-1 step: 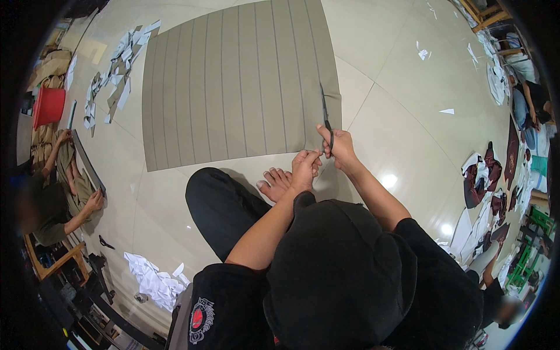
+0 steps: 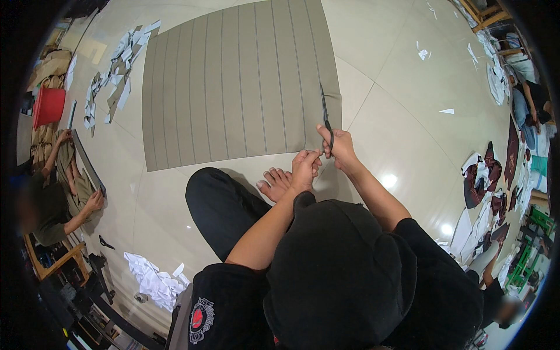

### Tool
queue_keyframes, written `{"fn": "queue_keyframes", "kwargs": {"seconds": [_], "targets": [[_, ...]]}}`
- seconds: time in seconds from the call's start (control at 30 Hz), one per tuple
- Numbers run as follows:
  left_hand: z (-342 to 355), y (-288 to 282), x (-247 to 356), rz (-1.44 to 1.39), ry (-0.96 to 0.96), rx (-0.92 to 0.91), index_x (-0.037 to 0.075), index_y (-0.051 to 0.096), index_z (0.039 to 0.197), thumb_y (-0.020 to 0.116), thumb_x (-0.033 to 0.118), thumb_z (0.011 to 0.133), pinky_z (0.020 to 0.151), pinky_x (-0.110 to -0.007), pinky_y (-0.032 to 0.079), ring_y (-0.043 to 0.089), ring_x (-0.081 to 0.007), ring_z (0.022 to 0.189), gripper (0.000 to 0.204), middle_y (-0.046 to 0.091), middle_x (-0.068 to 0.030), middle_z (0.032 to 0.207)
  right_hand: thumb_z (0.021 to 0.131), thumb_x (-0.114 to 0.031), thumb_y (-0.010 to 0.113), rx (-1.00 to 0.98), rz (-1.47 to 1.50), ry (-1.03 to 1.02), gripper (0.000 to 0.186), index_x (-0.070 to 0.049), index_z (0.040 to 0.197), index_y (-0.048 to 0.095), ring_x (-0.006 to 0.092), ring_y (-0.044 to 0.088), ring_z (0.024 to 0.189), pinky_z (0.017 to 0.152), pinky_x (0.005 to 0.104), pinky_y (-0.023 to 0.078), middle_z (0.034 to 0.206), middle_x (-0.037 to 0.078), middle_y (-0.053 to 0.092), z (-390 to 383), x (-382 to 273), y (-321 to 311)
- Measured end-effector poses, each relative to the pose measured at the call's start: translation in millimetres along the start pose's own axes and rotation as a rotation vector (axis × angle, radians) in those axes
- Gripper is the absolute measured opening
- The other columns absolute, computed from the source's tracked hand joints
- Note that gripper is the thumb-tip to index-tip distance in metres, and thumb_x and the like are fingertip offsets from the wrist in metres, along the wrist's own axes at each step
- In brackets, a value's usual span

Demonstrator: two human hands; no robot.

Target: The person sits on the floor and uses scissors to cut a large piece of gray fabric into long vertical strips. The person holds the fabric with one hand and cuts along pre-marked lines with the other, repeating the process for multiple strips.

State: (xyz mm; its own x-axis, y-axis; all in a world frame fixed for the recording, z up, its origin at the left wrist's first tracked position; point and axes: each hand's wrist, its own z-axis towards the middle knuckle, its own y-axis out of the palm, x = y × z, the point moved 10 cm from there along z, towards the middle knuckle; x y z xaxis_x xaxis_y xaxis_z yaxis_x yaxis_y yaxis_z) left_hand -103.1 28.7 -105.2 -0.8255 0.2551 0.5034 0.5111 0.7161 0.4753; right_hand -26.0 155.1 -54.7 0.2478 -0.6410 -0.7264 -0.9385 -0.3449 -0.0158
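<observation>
A large grey-brown sheet (image 2: 227,87), ruled with long dark parallel lines, lies spread on the floor in front of me. My right hand (image 2: 340,147) grips black scissors (image 2: 325,108) by the handles, their blades pointing away from me at the sheet's right edge strip. Close beside it, my left hand (image 2: 304,168) pinches the near edge of the sheet by its right corner. The fingertips of both hands almost meet there, and they partly hide the corner. My bare foot (image 2: 274,185) rests just below the sheet's near edge.
At the left, another person (image 2: 49,198) holds a long dark strip (image 2: 88,163). Offcuts (image 2: 119,70) lie beyond them, near a red container (image 2: 49,108). Other scissors (image 2: 105,242) and crumpled white material (image 2: 153,280) are on the floor. Maroon and white pieces (image 2: 483,175) lie at right.
</observation>
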Motion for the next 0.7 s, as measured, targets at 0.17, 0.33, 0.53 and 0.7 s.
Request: {"fn": "queue_keyframes", "kwargs": {"seconds": [0.17, 0.33, 0.53, 0.7], "targets": [[2, -1, -1, 0.009, 0.015, 0.001, 0.004, 0.066, 0.095, 0.073, 0.023, 0.098, 0.045, -0.023, 0.03, 0.043, -0.0056, 0.05, 0.021, 0.061, -0.0022, 0.071, 0.088, -0.046, 0.082, -0.003, -0.016, 0.012, 0.047, -0.007, 0.074, 0.059, 0.0111, 0.049, 0.045, 0.041, 0.0276, 0.038, 0.058, 0.002, 0.054, 1, 1, -1], [1, -5, -3, 0.026, 0.017, 0.018, 0.004, 0.067, 0.096, 0.073, 0.022, 0.097, 0.045, -0.023, 0.03, 0.043, -0.0055, 0.051, 0.019, 0.061, -0.0021, 0.072, 0.087, -0.05, 0.081, 0.007, -0.006, 0.028, 0.049, -0.008, 0.073, 0.058, 0.0119, 0.049, 0.046, 0.041, 0.029, 0.038, 0.059, 0.002, 0.053, 3, -10, 2], [-8, 7, 7, 0.017, 0.001, -0.011, 0.003, 0.068, 0.095, 0.073, 0.02, 0.096, 0.046, -0.022, 0.029, 0.043, -0.005, 0.051, 0.017, 0.062, -0.0019, 0.073, 0.086, -0.049, 0.082, 0.028, -0.004, 0.022, 0.048, -0.01, 0.075, 0.056, 0.0118, 0.049, 0.045, 0.041, 0.0287, 0.038, 0.059, 0.002, 0.053, 17, -18, 3], [-9, 6, 8, 0.026, -0.003, -0.003, 0.003, 0.068, 0.096, 0.072, 0.02, 0.096, 0.046, -0.022, 0.029, 0.043, -0.0046, 0.05, 0.017, 0.062, -0.0015, 0.073, 0.084, -0.046, 0.083, 0.053, 0.029, 0.022, 0.049, -0.01, 0.067, 0.055, 0.013, 0.047, 0.046, 0.043, 0.0314, 0.036, 0.06, 0.002, 0.052, 20, -23, 6]]}}
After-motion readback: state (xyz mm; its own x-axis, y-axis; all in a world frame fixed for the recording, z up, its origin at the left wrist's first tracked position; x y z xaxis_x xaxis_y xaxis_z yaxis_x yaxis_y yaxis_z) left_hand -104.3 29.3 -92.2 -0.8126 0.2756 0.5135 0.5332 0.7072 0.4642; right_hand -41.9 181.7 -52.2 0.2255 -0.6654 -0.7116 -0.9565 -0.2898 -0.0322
